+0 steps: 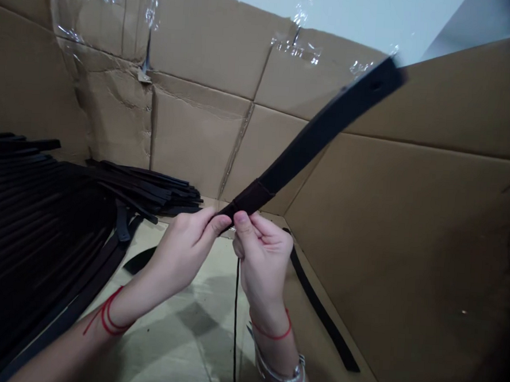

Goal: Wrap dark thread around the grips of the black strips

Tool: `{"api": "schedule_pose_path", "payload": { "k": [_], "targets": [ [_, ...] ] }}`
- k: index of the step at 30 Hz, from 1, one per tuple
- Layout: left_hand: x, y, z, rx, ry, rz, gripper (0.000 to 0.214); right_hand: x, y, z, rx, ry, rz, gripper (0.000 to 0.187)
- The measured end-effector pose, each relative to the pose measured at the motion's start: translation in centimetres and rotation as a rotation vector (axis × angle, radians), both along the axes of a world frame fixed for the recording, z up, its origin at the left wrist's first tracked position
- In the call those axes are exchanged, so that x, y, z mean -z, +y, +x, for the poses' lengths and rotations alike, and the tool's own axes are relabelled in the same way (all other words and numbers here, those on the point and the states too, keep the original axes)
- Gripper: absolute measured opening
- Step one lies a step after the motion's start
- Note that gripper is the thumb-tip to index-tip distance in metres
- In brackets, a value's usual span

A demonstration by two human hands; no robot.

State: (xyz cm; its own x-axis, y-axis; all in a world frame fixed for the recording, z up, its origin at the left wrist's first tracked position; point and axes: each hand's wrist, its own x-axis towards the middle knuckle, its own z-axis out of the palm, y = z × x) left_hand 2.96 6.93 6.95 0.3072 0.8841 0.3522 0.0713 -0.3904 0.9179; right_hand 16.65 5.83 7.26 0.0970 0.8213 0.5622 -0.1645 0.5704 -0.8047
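Note:
A long black strap (314, 137) slants up to the right from my hands, with a small hole near its far end. Around its lower part sits a dark brown sleeve or wrap (254, 195). My left hand (186, 244) is closed on the strap just below that wrap, thumb on top. Pinched close beside it, my right hand (263, 243) has thumb and fingers at the wrap's lower edge. A thin dark cord (235, 322) hangs straight down from my right fingers. What lies under the fingertips is hidden.
Many dark strips (41, 218) are heaped at the left, with another bundle (151, 190) behind. A single black strap (321, 304) lies at the right. Taped cardboard walls (198, 124) rise at the back and right. The surface (177, 336) below is pale.

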Motion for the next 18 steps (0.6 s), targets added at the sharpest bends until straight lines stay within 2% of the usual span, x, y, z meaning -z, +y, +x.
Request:
{"api": "schedule_pose_path", "payload": {
  "k": [1,2,3,4,5,8,9,10,12,13,14,16,17,18],
  "targets": [
    [0.08,-0.13,0.15,0.081,-0.008,-0.084,0.053,-0.01,0.15,0.14,-0.105,-0.008,-0.041,0.024],
    [0.16,-0.25,0.30,0.220,-0.026,-0.189,0.056,-0.04,0.27,0.29,-0.203,-0.017,-0.082,0.027],
    [0.23,-0.35,0.43,0.359,-0.044,-0.268,0.059,-0.10,0.34,0.43,-0.261,-0.015,-0.113,0.030],
    [0.28,-0.43,0.57,0.443,-0.062,-0.290,0.059,-0.16,0.37,0.53,-0.266,0.004,-0.126,0.031],
    [0.32,-0.51,0.70,0.437,-0.072,-0.246,0.057,-0.22,0.35,0.59,-0.222,0.042,-0.118,0.031],
    [0.32,-0.67,0.84,0.106,-0.076,0.016,0.046,-0.36,0.15,0.53,-0.067,0.160,-0.067,0.024],
    [0.29,-0.69,0.75,0.074,-0.070,0.018,0.044,-0.40,0.05,0.48,-0.081,0.159,-0.067,0.022],
    [0.23,-0.68,0.61,0.123,-0.069,-0.037,0.044,-0.44,-0.05,0.45,-0.122,0.135,-0.075,0.022],
    [0.11,-0.57,0.29,0.372,-0.071,-0.199,0.049,-0.50,-0.20,0.40,-0.183,0.076,-0.090,0.029],
    [0.07,-0.49,0.19,0.441,-0.071,-0.235,0.050,-0.51,-0.23,0.37,-0.174,0.067,-0.085,0.035],
    [0.04,-0.41,0.15,0.406,-0.069,-0.215,0.049,-0.50,-0.22,0.35,-0.135,0.077,-0.066,0.039],
    [0.04,-0.31,0.28,0.128,-0.058,-0.085,0.044,-0.45,-0.10,0.35,-0.030,0.128,-0.016,0.041],
    [0.06,-0.31,0.40,0.020,-0.049,-0.058,0.044,-0.45,-0.02,0.41,-0.020,0.136,-0.014,0.036],
    [0.08,-0.35,0.51,-0.001,-0.044,-0.085,0.046,-0.46,0.05,0.51,-0.051,0.123,-0.028,0.028]
  ]
}}
